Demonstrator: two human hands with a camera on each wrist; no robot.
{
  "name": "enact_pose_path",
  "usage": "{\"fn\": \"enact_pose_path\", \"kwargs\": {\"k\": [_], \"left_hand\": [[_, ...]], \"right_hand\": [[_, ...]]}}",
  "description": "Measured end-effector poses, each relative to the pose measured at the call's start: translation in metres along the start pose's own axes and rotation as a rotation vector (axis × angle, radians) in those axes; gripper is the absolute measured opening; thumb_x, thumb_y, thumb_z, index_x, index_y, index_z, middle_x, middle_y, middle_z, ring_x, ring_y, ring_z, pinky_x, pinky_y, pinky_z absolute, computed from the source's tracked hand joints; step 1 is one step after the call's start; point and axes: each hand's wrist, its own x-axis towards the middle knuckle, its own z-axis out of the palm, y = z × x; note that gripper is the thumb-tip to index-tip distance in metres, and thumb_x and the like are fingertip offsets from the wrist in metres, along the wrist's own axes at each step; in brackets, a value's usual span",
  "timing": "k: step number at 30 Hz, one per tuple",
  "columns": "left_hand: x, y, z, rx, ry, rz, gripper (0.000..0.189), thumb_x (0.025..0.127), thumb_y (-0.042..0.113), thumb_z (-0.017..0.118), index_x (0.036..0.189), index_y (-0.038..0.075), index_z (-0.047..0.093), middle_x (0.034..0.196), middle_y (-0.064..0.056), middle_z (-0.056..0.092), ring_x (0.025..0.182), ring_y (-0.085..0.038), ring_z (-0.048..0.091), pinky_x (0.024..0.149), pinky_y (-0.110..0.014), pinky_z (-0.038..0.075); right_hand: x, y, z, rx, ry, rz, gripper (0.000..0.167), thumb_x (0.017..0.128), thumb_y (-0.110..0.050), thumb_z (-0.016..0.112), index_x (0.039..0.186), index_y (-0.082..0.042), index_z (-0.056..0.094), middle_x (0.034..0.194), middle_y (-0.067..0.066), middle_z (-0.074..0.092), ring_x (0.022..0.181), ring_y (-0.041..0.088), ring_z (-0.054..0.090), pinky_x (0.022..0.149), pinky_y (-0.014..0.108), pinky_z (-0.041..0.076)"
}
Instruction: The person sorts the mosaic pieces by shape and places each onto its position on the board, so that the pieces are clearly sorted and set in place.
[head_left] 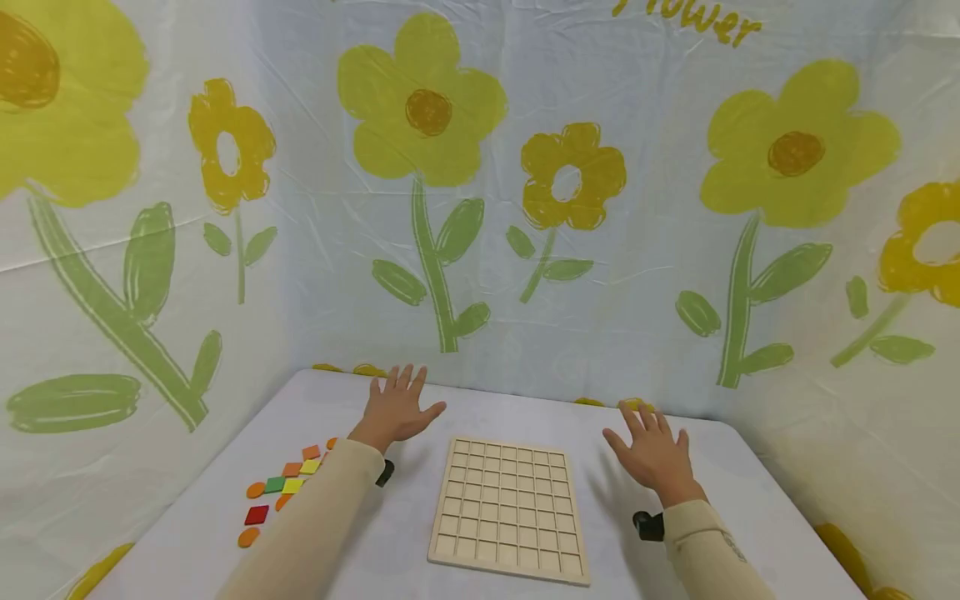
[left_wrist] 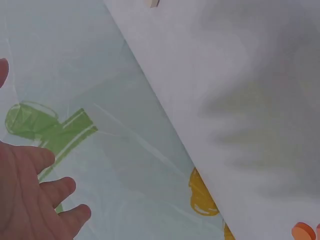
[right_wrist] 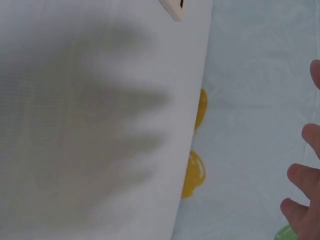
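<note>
Both hands hover above the white table with fingers spread and nothing held. My left hand (head_left: 397,411) is beyond the upper left corner of a pale wooden grid board (head_left: 508,510), and my right hand (head_left: 654,454) is to the board's right. Square cells cover the board, and they hold no pieces. Left of the left forearm lie small coloured pieces: orange discs (head_left: 249,537), a red square (head_left: 257,515), a green square (head_left: 275,484) and yellow squares. The left sleeve hides some of them. In the left wrist view, an orange disc (left_wrist: 303,231) shows at the lower right corner.
A white cloth-covered table (head_left: 630,567) carries the board and pieces. Fabric walls printed with yellow flowers (head_left: 423,67) stand behind it and on both sides. Each wrist wears a small black camera, the right one (head_left: 648,526) being plainer to see.
</note>
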Motion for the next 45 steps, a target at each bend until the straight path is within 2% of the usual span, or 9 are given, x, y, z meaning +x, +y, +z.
{"fn": "enact_pose_path", "kwargs": {"k": [6, 14, 18, 26, 31, 39, 45], "left_hand": [[-0.003, -0.007, 0.0, 0.0, 0.0, 0.004, 0.081, 0.095, 0.064, 0.036, 0.156, 0.015, 0.017, 0.161, -0.015, 0.018, 0.148, -0.04, 0.015, 0.114, -0.065, 0.011], [-0.008, -0.018, 0.0, 0.029, 0.033, 0.046, 0.073, 0.097, 0.059, 0.037, 0.154, 0.014, 0.025, 0.156, -0.017, 0.031, 0.143, -0.038, 0.03, 0.111, -0.064, 0.022], [-0.011, -0.024, 0.002, 0.036, 0.055, 0.054, 0.07, 0.097, 0.058, 0.038, 0.152, 0.014, 0.031, 0.152, -0.016, 0.038, 0.14, -0.038, 0.035, 0.109, -0.063, 0.027], [-0.018, -0.036, 0.0, 0.047, 0.038, 0.045, 0.066, 0.097, 0.052, 0.044, 0.148, 0.01, 0.038, 0.148, -0.017, 0.043, 0.136, -0.038, 0.039, 0.107, -0.061, 0.031], [-0.022, -0.046, 0.002, 0.063, 0.035, 0.042, 0.061, 0.096, 0.048, 0.048, 0.141, 0.006, 0.046, 0.143, -0.018, 0.048, 0.132, -0.038, 0.044, 0.103, -0.06, 0.035], [-0.024, -0.06, 0.009, 0.088, 0.015, 0.042, 0.052, 0.095, 0.038, 0.054, 0.134, 0.003, 0.052, 0.136, -0.019, 0.053, 0.126, -0.039, 0.049, 0.097, -0.059, 0.041], [-0.026, -0.07, 0.014, 0.096, -0.018, 0.007, 0.049, 0.094, 0.032, 0.056, 0.133, 0.003, 0.053, 0.134, -0.02, 0.055, 0.124, -0.04, 0.051, 0.095, -0.058, 0.043]], "right_hand": [[-0.006, -0.004, 0.003, 0.004, -0.018, -0.02, 0.074, 0.097, -0.061, 0.036, 0.153, -0.014, 0.027, 0.156, 0.025, 0.022, 0.141, 0.053, 0.016, 0.105, 0.076, 0.008], [-0.01, -0.006, 0.013, -0.012, 0.056, -0.092, 0.065, 0.098, -0.053, 0.042, 0.15, -0.014, 0.036, 0.153, 0.023, 0.032, 0.141, 0.048, 0.026, 0.106, 0.074, 0.014], [-0.013, -0.01, 0.017, -0.006, 0.065, -0.117, 0.061, 0.097, -0.046, 0.05, 0.148, -0.014, 0.04, 0.151, 0.022, 0.037, 0.139, 0.048, 0.03, 0.105, 0.074, 0.018], [-0.018, -0.014, 0.025, 0.053, 0.023, -0.154, 0.058, 0.094, -0.032, 0.059, 0.146, -0.012, 0.042, 0.149, 0.022, 0.04, 0.136, 0.047, 0.036, 0.103, 0.073, 0.022], [-0.022, -0.019, 0.029, 0.06, -0.009, -0.132, 0.058, 0.092, -0.031, 0.062, 0.144, -0.013, 0.045, 0.148, 0.022, 0.042, 0.136, 0.044, 0.038, 0.104, 0.073, 0.021], [-0.026, -0.024, 0.037, 0.098, -0.06, -0.119, 0.057, 0.092, -0.028, 0.063, 0.143, -0.011, 0.046, 0.145, 0.021, 0.045, 0.134, 0.043, 0.042, 0.105, 0.072, 0.022], [-0.027, -0.026, 0.044, 0.119, -0.097, -0.099, 0.056, 0.092, -0.028, 0.061, 0.143, -0.012, 0.046, 0.146, 0.02, 0.045, 0.134, 0.042, 0.042, 0.107, 0.071, 0.02]]}}
